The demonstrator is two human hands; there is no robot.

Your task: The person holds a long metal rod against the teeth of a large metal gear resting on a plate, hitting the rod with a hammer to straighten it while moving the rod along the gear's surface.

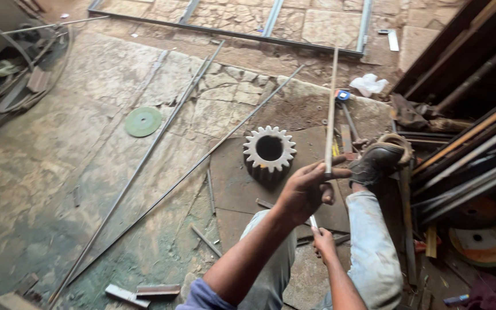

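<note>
Both hands, left hand (305,192) and right hand (324,244), grip a thin straight metal rod (331,109).

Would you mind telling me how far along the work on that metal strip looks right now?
Done: nothing on the metal strip shows a finished cut or mark. In hand: the left hand grips it partway up and the right hand holds its near end, lifted off the floor. Left: long rods lie loose on the floor beside the large gear.

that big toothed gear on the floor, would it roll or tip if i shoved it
The gear rests flat on its end on a steel plate, so it would probably slide, not roll. Its thick walls suggest it's heavy. Standing wide and squat, it seems unlikely to tip.
</note>
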